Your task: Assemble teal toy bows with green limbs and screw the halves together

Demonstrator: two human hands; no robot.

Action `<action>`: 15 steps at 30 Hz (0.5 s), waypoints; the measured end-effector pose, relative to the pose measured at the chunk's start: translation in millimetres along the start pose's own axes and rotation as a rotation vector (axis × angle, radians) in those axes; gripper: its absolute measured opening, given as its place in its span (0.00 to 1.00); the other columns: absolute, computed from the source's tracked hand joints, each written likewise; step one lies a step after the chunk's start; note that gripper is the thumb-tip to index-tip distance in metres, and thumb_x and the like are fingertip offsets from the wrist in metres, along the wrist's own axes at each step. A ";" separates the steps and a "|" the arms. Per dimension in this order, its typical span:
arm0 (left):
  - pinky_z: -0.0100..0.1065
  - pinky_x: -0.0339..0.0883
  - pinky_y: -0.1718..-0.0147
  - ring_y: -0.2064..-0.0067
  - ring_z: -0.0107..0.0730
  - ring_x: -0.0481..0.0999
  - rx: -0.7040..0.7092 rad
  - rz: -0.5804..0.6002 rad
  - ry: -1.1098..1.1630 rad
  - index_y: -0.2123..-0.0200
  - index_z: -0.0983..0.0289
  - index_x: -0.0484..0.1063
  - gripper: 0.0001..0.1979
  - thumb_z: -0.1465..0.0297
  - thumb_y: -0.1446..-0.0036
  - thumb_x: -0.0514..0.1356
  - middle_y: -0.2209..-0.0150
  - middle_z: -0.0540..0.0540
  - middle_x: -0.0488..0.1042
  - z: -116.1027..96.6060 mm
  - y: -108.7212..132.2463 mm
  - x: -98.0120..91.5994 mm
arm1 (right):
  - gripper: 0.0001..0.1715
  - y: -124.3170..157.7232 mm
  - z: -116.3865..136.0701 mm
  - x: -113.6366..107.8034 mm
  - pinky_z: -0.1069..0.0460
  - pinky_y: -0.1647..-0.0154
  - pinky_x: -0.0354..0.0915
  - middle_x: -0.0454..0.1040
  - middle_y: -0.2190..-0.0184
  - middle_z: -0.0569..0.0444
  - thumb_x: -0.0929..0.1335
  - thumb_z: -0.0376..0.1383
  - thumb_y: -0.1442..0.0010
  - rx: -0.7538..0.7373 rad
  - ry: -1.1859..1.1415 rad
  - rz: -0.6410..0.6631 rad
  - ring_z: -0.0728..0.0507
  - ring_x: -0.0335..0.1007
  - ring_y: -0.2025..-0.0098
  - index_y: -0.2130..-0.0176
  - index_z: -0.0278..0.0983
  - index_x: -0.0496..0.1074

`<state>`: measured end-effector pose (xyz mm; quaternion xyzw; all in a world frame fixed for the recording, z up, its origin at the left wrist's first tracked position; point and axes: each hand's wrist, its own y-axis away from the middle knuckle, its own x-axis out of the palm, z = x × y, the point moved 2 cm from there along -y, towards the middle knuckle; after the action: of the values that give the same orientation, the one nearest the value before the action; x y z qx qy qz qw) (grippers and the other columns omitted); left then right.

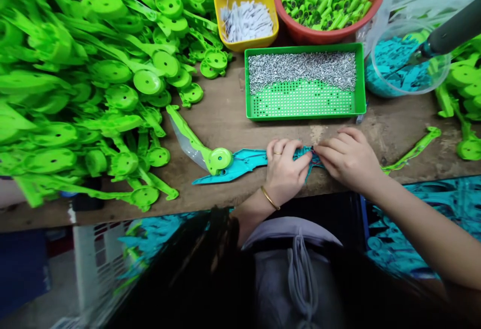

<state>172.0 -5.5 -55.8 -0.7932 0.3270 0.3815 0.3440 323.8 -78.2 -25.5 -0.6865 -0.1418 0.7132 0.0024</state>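
A blue plastic toy shell [244, 162] lies on the wooden bench in front of me, its inner side facing up. At its left end sits a lime-green part with a round hub [220, 159] and a translucent grey blade [188, 146]. My left hand [287, 166] is closed over the shell's middle, thumb and fingers gripping it. My right hand [345, 158] has its fingertips pinched together at the shell's right part; whatever they hold is hidden. A slim green strip-like part [411, 151] lies just beyond my right wrist.
Green parts [105, 68] are heaped at the left. Behind the shell stand a green tray [305, 117] of screws, a yellow bin [248, 45] of white pieces, a red bowl [330, 35] of green cylinders and a clear tub [408, 86] of blue pieces. A dark tool [453, 30] hangs at upper right.
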 end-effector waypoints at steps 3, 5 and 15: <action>0.46 0.57 0.47 0.52 0.40 0.66 -0.007 -0.018 0.024 0.62 0.58 0.78 0.09 0.68 0.40 0.57 0.58 0.57 0.73 -0.4 0.1 1.2 | 0.12 -4.5 1.3 -3.9 0.48 0.49 0.57 0.76 0.67 0.53 0.62 0.33 0.37 -0.062 0.050 0.026 0.44 0.62 0.64 0.63 0.36 0.75; 0.46 0.56 0.45 0.52 0.39 0.67 -0.024 -0.029 0.038 0.63 0.59 0.78 0.09 0.68 0.39 0.56 0.59 0.56 0.73 -0.8 0.3 2.3 | 0.12 -7.1 2.8 -6.6 0.47 0.48 0.57 0.75 0.67 0.51 0.62 0.32 0.37 -0.093 0.067 0.059 0.43 0.61 0.64 0.64 0.36 0.75; 0.45 0.54 0.42 0.53 0.36 0.70 -0.072 -0.030 0.046 0.65 0.59 0.76 0.10 0.68 0.38 0.55 0.61 0.54 0.76 -2.0 0.4 3.2 | 0.16 -19.8 16.7 -8.3 0.44 0.46 0.57 0.72 0.72 0.47 0.61 0.27 0.39 -0.036 -0.029 0.187 0.42 0.63 0.64 0.68 0.33 0.77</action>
<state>174.1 -8.1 -57.6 -0.8185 0.3089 0.3697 0.3131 304.2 -64.2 -13.1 -0.6862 -0.0899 0.7176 -0.0784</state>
